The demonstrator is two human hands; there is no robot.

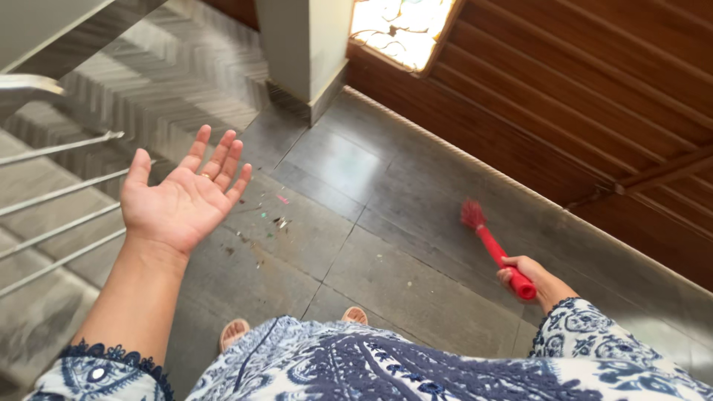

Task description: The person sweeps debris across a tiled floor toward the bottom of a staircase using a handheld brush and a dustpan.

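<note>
Two hands in my view: my right hand (520, 271) is clamped on a red hand broom (496, 249), bristles down on the grey tiled floor (416, 193) near the wooden wall (594, 89). My left hand (182, 197) is raised, palm open, empty. Scattered debris (271, 219) remains unswept, so I judge most sweeping is left.

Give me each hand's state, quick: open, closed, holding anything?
Left hand: open, palm up, fingers spread, empty, raised above the tiled floor.
Right hand: closed around the handle of the red broom.
</note>
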